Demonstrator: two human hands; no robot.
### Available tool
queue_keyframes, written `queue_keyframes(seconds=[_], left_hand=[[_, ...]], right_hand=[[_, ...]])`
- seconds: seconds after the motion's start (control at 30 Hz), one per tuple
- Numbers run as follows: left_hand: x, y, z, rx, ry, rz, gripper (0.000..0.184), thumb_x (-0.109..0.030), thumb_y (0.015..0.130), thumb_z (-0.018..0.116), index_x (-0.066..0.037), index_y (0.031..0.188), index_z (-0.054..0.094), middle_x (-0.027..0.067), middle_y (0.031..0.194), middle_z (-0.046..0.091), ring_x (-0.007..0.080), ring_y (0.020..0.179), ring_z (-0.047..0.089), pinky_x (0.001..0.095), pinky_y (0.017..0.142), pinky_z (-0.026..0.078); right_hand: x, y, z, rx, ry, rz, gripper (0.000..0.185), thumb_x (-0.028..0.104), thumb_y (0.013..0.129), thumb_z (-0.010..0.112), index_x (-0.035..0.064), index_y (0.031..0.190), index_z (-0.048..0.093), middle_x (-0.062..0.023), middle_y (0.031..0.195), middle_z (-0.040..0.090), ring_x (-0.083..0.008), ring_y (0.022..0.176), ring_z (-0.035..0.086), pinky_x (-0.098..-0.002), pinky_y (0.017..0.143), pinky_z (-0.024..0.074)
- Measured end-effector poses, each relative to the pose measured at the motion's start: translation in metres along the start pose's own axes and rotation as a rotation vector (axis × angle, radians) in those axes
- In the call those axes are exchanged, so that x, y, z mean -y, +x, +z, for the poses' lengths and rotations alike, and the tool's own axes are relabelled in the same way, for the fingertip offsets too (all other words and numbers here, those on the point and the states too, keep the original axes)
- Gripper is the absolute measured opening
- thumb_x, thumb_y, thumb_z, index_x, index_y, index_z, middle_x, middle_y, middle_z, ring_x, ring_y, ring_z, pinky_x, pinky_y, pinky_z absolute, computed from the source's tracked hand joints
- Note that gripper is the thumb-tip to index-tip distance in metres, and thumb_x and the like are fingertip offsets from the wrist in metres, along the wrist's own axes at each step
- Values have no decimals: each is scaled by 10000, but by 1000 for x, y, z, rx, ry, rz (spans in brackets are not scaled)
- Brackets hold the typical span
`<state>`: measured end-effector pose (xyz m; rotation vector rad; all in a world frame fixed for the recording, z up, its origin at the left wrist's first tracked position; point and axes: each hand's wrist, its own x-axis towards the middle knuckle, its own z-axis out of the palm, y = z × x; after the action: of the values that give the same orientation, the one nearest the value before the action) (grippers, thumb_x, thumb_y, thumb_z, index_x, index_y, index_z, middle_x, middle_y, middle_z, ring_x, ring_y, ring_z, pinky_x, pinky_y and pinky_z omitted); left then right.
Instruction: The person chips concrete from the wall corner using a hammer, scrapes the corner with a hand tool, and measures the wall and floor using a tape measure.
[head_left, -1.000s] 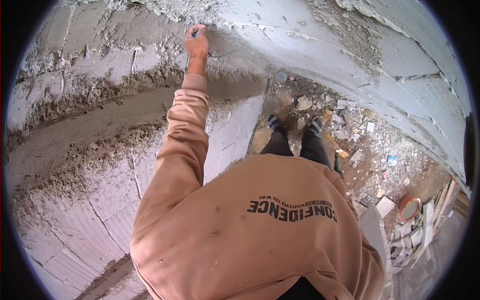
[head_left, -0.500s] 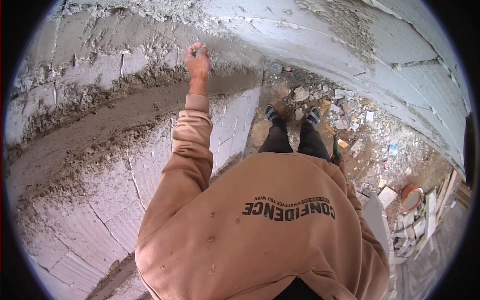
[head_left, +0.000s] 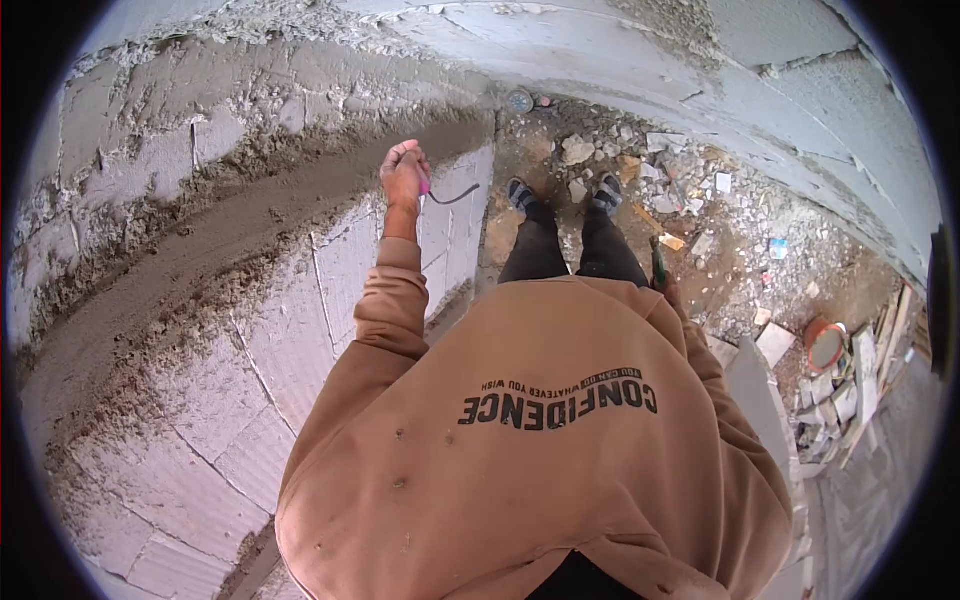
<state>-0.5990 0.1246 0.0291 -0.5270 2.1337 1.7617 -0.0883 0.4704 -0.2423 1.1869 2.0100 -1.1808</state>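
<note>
My left hand (head_left: 403,178) is closed, low in front of the left wall (head_left: 235,205) with its band of wet mortar. A bit of a small pink object (head_left: 424,186) shows at its side, and a dark curved strap (head_left: 457,196) hangs out beside it; the fingers hide the rest. Down by my right thigh, my right hand (head_left: 673,294) is partly covered by the sleeve and is wrapped round a tool with a green handle (head_left: 658,264), which points away from me.
A pale block wall (head_left: 620,70) runs across the top and right. Rubble (head_left: 740,240) lies over the floor around my feet (head_left: 562,192). At the right are an orange-rimmed bucket (head_left: 825,345), wooden strips (head_left: 885,335) and broken boards (head_left: 774,343). A round lid-like thing (head_left: 520,101) lies in the corner.
My left hand has come down and back from the upper wall, and the pink object and strap now show. My right hand and the green tool have come further into view.
</note>
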Motion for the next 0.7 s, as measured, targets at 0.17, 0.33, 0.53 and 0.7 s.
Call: queue_keyframes(seconds=[0.17, 0.33, 0.53, 0.7], left_hand=[[-58, -1, 31, 99, 99, 106, 250, -43, 934, 563, -48, 1182, 597, 69, 903, 658, 132, 661, 605, 281, 550, 514], [-118, -4, 65, 227, 131, 269, 457, 13, 928, 533, -56, 1377, 480, 143, 1161, 654, 157, 730, 637, 298, 596, 554], [-150, -6, 89, 294, 160, 346, 567, 42, 919, 500, -84, 1463, 401, 157, 1320, 590, 177, 844, 653, 307, 678, 577], [-149, -9, 96, 304, 163, 328, 565, 50, 918, 495, -82, 1460, 410, 159, 1326, 582, 184, 846, 653, 310, 687, 580]], right_hand=[[8, -5, -8, 31, -52, 54, 468, 453, 859, 657, 141, 1207, 635, -241, 1109, 683, -425, 1071, 646, -523, 884, 510], [6, -1, -3, 44, -65, 69, 465, 447, 872, 638, 150, 1230, 631, -244, 1138, 674, -423, 1091, 639, -521, 902, 508], [4, -2, 6, 3, -72, 32, 459, 430, 873, 608, 134, 1224, 632, -253, 1097, 683, -453, 1046, 646, -533, 897, 511], [0, -9, 10, -31, -87, 22, 455, 416, 870, 607, 115, 1211, 629, -253, 1100, 683, -446, 1039, 653, -527, 893, 514]])
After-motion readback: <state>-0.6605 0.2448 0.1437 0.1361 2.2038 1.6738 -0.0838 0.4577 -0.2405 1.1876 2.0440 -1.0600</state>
